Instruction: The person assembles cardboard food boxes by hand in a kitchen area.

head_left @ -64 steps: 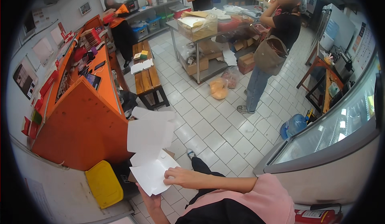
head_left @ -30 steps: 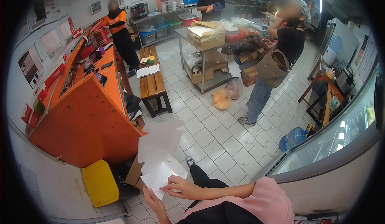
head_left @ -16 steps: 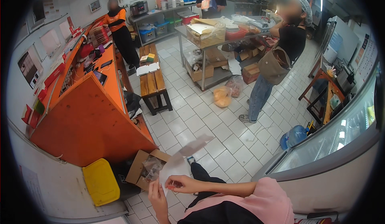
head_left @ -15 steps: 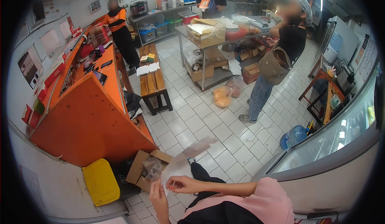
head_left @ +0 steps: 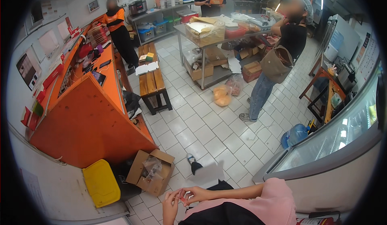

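My left hand [head_left: 171, 204] is at the lower middle, fingers bent together, its fingertips meeting those of my right hand. What it pinches is hidden. My right hand [head_left: 194, 194] is closed on a small flat red piece [head_left: 183, 200], whose exact kind I cannot make out. A thin white sheet [head_left: 207, 176] sticks out just beyond my right hand, over my dark trouser leg. Its near end goes out of sight behind that hand, so which fingers hold it does not show.
An open cardboard box [head_left: 146, 176] with clear plastic inside lies left of my hands, beside a yellow lid [head_left: 100, 183]. An orange counter [head_left: 92, 124], wooden bench [head_left: 153, 82], loaded steel table [head_left: 203, 43] and glass-fronted fridge [head_left: 330, 144] stand around. Three other people are farther off.
The white sheet has swung right and lower, away from the cardboard box. Both my hands have shifted right and drawn together. The person at the back now holds an orange box differently.
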`<state>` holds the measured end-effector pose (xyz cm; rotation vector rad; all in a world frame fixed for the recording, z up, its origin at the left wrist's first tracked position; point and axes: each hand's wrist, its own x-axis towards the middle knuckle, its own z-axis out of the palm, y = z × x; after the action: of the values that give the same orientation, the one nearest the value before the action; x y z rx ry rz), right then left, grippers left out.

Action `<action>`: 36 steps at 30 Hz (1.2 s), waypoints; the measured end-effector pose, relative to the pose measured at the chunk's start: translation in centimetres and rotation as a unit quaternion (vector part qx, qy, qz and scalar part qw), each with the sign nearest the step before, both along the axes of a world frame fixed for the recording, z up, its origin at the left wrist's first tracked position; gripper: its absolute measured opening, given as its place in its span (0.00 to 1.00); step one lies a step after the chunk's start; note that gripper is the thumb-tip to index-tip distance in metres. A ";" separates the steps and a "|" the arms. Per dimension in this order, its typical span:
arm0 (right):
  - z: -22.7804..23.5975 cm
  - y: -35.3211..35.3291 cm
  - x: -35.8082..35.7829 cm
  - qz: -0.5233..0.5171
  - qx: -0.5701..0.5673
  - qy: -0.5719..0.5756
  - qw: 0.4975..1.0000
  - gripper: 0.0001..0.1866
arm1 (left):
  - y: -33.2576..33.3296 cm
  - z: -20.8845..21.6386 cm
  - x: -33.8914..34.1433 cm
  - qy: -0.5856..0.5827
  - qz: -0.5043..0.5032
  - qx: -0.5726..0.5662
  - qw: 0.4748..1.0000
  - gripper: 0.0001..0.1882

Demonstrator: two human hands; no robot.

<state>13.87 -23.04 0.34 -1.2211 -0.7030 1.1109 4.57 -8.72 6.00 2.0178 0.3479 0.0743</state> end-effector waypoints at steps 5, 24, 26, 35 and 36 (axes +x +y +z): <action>-0.7 0.0 -0.5 0.021 -0.011 0.025 0.999 0.17 | 0.9 -0.3 -1.4 0.067 0.084 -0.040 0.993 0.14; 1.3 3.1 1.8 -0.066 0.004 -0.026 0.997 0.13 | 1.7 -1.2 -0.8 0.007 0.131 -0.137 0.982 0.14; 0.8 3.0 1.6 -0.080 0.003 -0.035 0.996 0.13 | 1.8 -3.0 -1.2 0.032 0.114 -0.137 0.983 0.17; -0.1 1.9 1.6 -0.113 -0.011 -0.026 0.993 0.15 | 1.4 -5.8 -1.6 0.041 0.134 -0.134 0.981 0.16; 0.0 1.7 1.5 -0.111 -0.017 -0.028 0.993 0.14 | 1.6 -7.1 -2.0 0.028 0.130 -0.141 0.981 0.16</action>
<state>15.33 -21.37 0.35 -1.3301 -0.5765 0.9095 2.54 -7.15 -1.12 1.6872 0.6224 0.1244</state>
